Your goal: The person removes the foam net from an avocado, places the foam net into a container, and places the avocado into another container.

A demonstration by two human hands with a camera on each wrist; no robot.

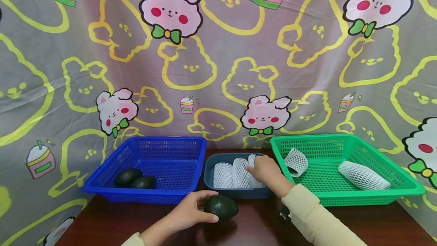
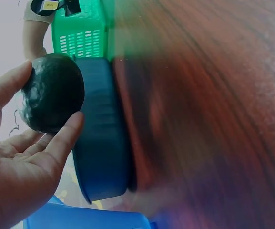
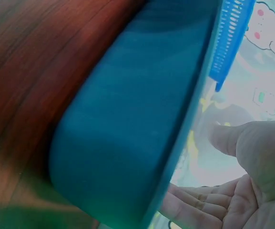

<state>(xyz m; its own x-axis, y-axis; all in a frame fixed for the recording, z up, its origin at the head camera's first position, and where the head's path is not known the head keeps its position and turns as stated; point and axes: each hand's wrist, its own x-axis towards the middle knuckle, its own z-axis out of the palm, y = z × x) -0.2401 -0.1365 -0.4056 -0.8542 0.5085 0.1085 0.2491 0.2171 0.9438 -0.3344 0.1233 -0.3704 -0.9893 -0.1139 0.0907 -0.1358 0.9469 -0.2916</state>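
A dark green avocado [image 1: 222,208] is gripped in my left hand [image 1: 191,211], held above the table in front of the grey-blue bin [image 1: 235,193]. The left wrist view shows thumb and fingers around the avocado [image 2: 54,93]. Several white foam net sleeves [image 1: 223,175] stand side by side in the bin. My right hand [image 1: 264,169] reaches over the bin's right end, at the rightmost sleeve [image 1: 253,160]. In the right wrist view, thumb and fingers of the right hand [image 3: 237,181] are spread apart; the bin wall hides the fingertips.
On the left, a blue basket [image 1: 196,162] holds two avocados [image 1: 128,177]. A green basket [image 1: 348,200] on the right contains a foam sleeve [image 1: 296,161] and a net-wrapped item [image 1: 363,175]. Behind the brown table [image 1: 102,219] hangs a patterned curtain [image 1: 218,60].
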